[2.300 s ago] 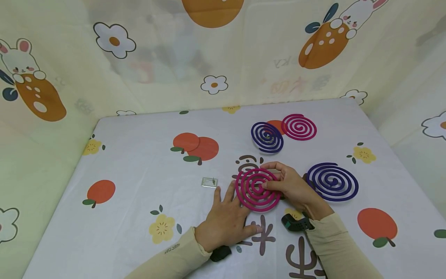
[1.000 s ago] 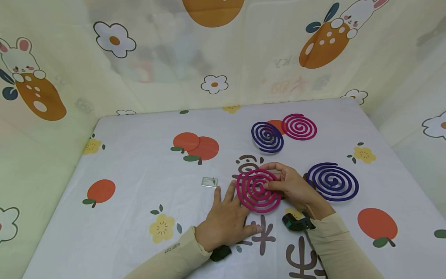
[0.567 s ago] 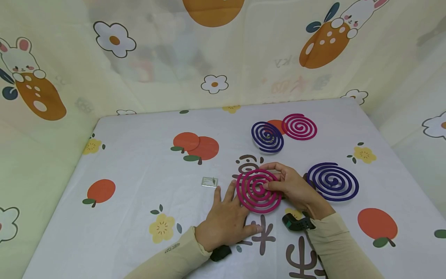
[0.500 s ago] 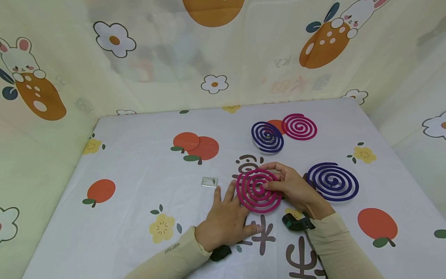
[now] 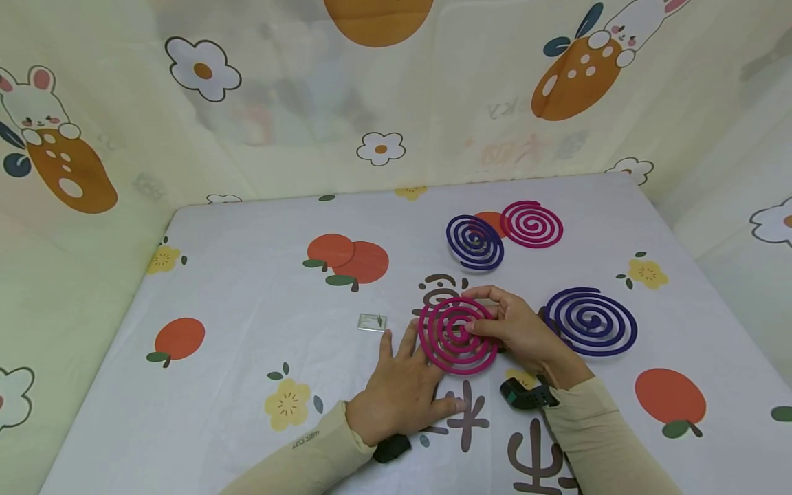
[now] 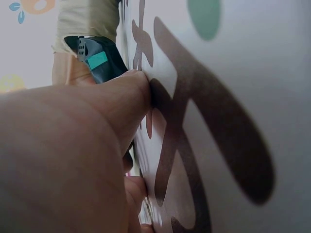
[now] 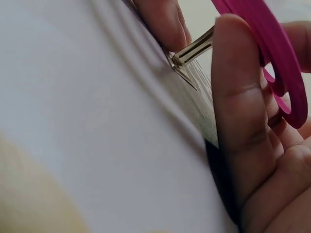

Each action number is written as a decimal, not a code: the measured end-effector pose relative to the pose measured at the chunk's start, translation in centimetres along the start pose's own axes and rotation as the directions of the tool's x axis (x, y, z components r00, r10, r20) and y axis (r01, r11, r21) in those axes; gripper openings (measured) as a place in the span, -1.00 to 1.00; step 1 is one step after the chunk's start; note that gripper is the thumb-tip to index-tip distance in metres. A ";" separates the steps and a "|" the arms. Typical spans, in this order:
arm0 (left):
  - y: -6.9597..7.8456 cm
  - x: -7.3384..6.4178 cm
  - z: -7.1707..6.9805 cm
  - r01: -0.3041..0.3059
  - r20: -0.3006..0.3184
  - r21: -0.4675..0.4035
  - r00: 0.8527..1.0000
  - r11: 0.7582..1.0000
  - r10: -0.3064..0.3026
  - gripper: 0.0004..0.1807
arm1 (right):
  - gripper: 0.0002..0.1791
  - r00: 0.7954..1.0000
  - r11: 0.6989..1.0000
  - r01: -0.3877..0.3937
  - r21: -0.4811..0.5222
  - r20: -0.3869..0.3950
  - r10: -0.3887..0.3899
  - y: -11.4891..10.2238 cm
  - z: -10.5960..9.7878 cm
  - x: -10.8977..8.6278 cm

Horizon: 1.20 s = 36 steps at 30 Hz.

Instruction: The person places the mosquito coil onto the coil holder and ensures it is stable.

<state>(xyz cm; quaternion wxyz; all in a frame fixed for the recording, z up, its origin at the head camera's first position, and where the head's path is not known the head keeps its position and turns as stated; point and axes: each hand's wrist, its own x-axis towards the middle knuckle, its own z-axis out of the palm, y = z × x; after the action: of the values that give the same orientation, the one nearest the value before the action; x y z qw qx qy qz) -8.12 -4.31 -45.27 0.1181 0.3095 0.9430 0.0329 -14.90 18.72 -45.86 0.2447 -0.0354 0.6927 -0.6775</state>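
My right hand pinches a pink mosquito coil near its centre, thumb on top, above the middle of the table. Palm down, my left hand rests on the cloth, fingers spread and some fingertips hidden under the coil. In the right wrist view, a thin metal coil stand rises from the table towards the pink coil, with a fingertip at its base. Whether the coil sits on the stand's tip cannot be told. Just beyond the left fingertips lies another small metal stand.
To the right lies a large navy coil. Farther back, a tilted navy coil stands beside a second pink coil. A white printed cloth covers the table, and printed curtains hang behind and at the sides.
The pink coil and the right hand have shifted only very slightly, a touch away from the body and left. The left hand and the other coils stay where they were.
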 end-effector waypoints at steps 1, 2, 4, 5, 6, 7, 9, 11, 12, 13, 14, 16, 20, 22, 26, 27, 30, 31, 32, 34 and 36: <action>0.0 0.0 0.0 -0.001 -0.004 0.002 1.000 1.000 0.001 -0.02 | -0.38 1.000 1.000 0.000 -0.002 -0.003 0.000 0.0 0.0 0.0; 0.0 0.0 0.0 -0.001 -0.008 0.005 1.000 1.000 0.001 -0.03 | -0.39 1.000 1.000 -0.001 -0.005 -0.006 0.001 0.0 0.0 0.0; 0.0 0.0 0.0 -0.001 -0.007 0.004 1.000 1.000 0.001 -0.02 | -0.39 1.000 1.000 -0.001 -0.008 -0.009 0.001 -0.1 0.1 0.0; 0.0 0.0 0.0 -0.001 -0.005 0.002 1.000 1.000 0.001 -0.02 | -0.40 1.000 1.000 -0.002 -0.009 -0.010 0.002 -0.1 0.1 0.0; 0.0 0.0 0.0 0.000 -0.002 0.001 1.000 1.000 0.000 -0.02 | -0.40 1.000 1.000 -0.001 -0.009 -0.011 0.001 -0.1 0.1 0.0; 0.0 0.0 0.0 0.000 0.000 -0.001 1.000 1.000 0.000 -0.02 | -0.40 1.000 1.000 -0.002 -0.009 -0.012 0.002 -0.1 0.1 0.0; 0.0 0.0 -0.1 0.001 0.005 -0.005 1.000 1.000 -0.001 -0.02 | -0.40 1.000 1.000 -0.003 -0.005 -0.014 0.003 -0.1 0.1 0.0; 0.0 0.0 -0.1 0.003 0.006 -0.008 1.000 1.000 -0.003 -0.02 | -0.39 1.000 1.000 -0.005 -0.001 -0.015 0.005 -0.2 0.1 0.0; 0.0 0.1 -0.1 0.004 0.007 -0.009 1.000 1.000 -0.004 -0.02 | -0.39 1.000 1.000 -0.007 0.001 -0.014 0.007 -0.2 0.1 0.0; 0.0 0.1 0.0 0.003 0.006 -0.007 1.000 1.000 -0.003 -0.02 | -0.39 1.000 1.000 -0.010 0.003 -0.015 0.010 -0.2 0.1 0.0; 0.0 0.1 0.0 0.003 0.005 -0.003 1.000 1.000 -0.003 -0.02 | -0.39 1.000 1.000 -0.011 0.005 -0.014 0.011 -0.2 0.1 0.0; 0.0 0.1 0.0 0.002 0.002 0.004 1.000 1.000 -0.002 -0.02 | -0.40 1.000 1.000 -0.012 0.018 -0.013 0.012 -0.2 0.0 -0.1; 0.1 0.1 0.0 0.000 0.001 0.018 1.000 1.000 0.000 -0.03 | -0.42 1.000 0.997 0.004 0.076 -0.017 -0.003 -0.3 -0.2 -0.3; 0.1 0.1 -0.1 -0.001 0.001 0.021 1.000 1.000 0.001 -0.03 | -0.44 1.000 0.994 0.012 0.109 -0.014 -0.011 -0.3 -0.3 -0.4; 0.1 0.1 -0.1 -0.001 0.006 0.025 1.000 1.000 0.000 -0.03 | -0.45 1.000 0.992 0.007 0.123 0.000 -0.007 -0.2 -0.4 -0.3; 0.1 0.1 -0.2 0.000 0.007 0.021 1.000 1.000 0.000 -0.03 | -0.45 1.000 0.993 0.000 0.115 0.002 0.000 -0.2 -0.4 -0.3; 0.1 0.1 -0.2 0.004 0.011 0.009 1.000 1.000 -0.004 -0.04 | -0.43 1.000 0.997 -0.018 0.076 0.006 0.018 -0.2 -0.3 -0.2; 0.1 0.1 -0.2 0.005 0.012 0.005 1.000 1.000 -0.005 -0.04 | -0.42 1.000 0.998 -0.024 0.062 0.007 0.023 -0.3 -0.3 -0.2; 0.1 0.1 -0.2 0.006 0.011 0.001 1.000 1.000 -0.006 -0.05 | -0.40 1.000 0.998 -0.027 0.053 0.010 0.027 -0.3 -0.3 -0.2; 0.1 0.1 -0.1 0.007 0.011 -0.003 1.000 1.000 -0.007 -0.05 | -0.39 0.999 0.999 -0.031 0.041 0.013 0.031 -0.4 -0.2 -0.1; 0.0 0.1 -0.1 0.009 0.012 -0.006 1.000 1.000 -0.009 -0.05 | -0.37 0.999 0.999 -0.028 0.038 0.022 0.027 -0.4 -0.1 -0.1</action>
<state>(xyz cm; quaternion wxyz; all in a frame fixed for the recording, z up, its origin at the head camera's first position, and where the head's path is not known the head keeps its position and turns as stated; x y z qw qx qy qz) -8.21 -4.23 -45.17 0.1246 0.3052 0.9435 0.0333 -14.93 18.86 -45.43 0.2622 -0.0285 0.6774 -0.6867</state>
